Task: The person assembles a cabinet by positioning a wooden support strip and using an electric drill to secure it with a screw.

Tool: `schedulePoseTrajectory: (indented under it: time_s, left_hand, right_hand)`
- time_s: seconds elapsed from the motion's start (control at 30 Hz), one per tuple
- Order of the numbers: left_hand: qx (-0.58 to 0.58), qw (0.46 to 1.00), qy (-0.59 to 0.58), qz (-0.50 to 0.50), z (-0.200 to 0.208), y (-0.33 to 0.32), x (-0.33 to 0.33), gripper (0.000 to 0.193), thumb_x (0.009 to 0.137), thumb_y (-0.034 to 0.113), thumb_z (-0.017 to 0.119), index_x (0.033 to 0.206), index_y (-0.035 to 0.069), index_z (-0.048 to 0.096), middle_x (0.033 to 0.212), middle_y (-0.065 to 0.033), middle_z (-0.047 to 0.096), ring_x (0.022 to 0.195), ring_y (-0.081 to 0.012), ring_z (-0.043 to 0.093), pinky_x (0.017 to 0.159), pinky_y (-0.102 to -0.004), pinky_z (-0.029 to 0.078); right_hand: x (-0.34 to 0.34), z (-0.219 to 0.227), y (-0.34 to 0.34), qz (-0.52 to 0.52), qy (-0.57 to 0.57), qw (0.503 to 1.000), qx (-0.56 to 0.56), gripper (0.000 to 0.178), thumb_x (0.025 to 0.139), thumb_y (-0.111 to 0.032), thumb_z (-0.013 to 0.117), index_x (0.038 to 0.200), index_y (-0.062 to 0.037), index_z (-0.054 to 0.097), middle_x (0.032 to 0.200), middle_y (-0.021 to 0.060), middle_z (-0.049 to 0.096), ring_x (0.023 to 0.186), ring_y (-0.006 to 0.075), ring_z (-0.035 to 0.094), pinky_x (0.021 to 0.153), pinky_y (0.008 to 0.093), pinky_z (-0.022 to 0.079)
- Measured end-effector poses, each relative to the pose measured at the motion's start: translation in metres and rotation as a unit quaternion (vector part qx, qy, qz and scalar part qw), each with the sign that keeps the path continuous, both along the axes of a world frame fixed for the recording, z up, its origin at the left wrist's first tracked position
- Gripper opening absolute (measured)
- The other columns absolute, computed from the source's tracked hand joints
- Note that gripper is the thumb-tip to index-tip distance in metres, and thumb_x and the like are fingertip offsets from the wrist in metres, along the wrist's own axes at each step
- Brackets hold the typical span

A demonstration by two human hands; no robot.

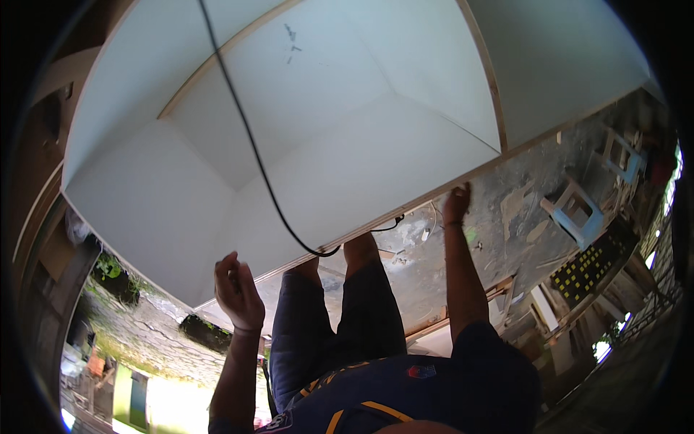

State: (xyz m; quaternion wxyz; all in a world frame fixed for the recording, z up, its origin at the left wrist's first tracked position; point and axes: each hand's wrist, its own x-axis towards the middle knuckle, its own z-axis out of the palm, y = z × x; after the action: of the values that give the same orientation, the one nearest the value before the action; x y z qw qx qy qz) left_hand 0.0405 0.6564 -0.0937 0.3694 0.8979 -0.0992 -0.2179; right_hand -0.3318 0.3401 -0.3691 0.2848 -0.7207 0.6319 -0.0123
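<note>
White open-fronted cabinet (340,159) is filling the upper view, in front of the person. Left hand (240,296) is sitting at its near edge, fingers bent and bunched; can't tell if they're touching or gripping it. Right hand (456,206) is hanging just beside the same edge, further right, fingers curling in; contact unclear too. Black cable (250,132) is dangling across the cabinet's open front, bending near that edge. Blue stool (583,230) is standing right, on grey floor (499,220).

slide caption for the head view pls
A person's left hand and right hand near the lower edge of an open white cabinet, with a black cable looping across it.
</note>
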Motion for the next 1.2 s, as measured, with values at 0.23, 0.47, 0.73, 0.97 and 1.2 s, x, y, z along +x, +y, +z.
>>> schedulePoseTrajectory:
  time_s: [0.23,0.47,0.73,0.97,1.2]
  left_hand:
    - [0.057,0.994,0.044,0.085,-0.152,-0.023,0.110,0.026,0.090,0.018,0.057,0.110,0.002,0.060,0.102,-0.0139,0.065,0.093,-0.0252,0.063,0.083,-0.0336,0.049]
    - [0.293,0.953,0.020,-0.075,-0.331,-0.076,0.224,0.041,0.091,0.024,0.051,0.129,0.012,0.047,0.139,-0.0063,0.042,0.109,-0.0266,0.059,0.091,-0.0388,0.050]
    - [0.376,0.916,-0.046,-0.136,-0.431,-0.155,0.318,0.059,0.091,0.020,0.050,0.144,0.011,0.026,0.152,-0.0078,0.023,0.109,-0.0281,0.060,0.086,-0.0407,0.053]
    - [0.455,0.880,-0.064,-0.120,-0.456,-0.196,0.316,0.059,0.089,0.028,0.057,0.138,0.009,0.030,0.140,-0.0142,0.038,0.105,-0.0300,0.062,0.078,-0.0397,0.056]
    - [0.467,0.867,-0.109,-0.135,-0.463,-0.199,0.324,0.034,0.092,0.018,0.046,0.125,0.007,0.044,0.126,-0.0148,0.051,0.091,-0.0306,0.066,0.074,-0.0406,0.056]
  right_hand:
    - [0.191,0.220,-0.096,0.173,-0.077,0.954,-0.232,0.051,0.094,-0.031,0.055,0.133,0.0003,0.042,0.136,0.0177,0.043,0.123,0.0316,0.045,0.104,0.0459,0.033]
    - [0.223,0.206,-0.092,0.219,-0.059,0.962,-0.153,0.076,0.087,-0.041,0.065,0.137,0.0025,0.027,0.135,0.0225,0.040,0.127,0.0338,0.041,0.105,0.0451,0.034]
    - [0.220,0.230,-0.086,0.207,-0.023,0.971,-0.121,0.079,0.087,-0.031,0.060,0.141,0.0027,0.014,0.140,0.0240,0.027,0.133,0.0350,0.029,0.109,0.0485,0.024]
    - [0.212,0.246,-0.083,0.208,0.008,0.973,-0.098,0.078,0.091,-0.039,0.055,0.142,0.0028,0.012,0.140,0.0234,0.026,0.131,0.0340,0.030,0.108,0.0486,0.026]
    - [0.211,0.251,-0.080,0.194,0.054,0.971,-0.125,0.081,0.088,-0.046,0.055,0.139,0.0032,0.015,0.135,0.0242,0.031,0.127,0.0331,0.034,0.106,0.0516,0.028]
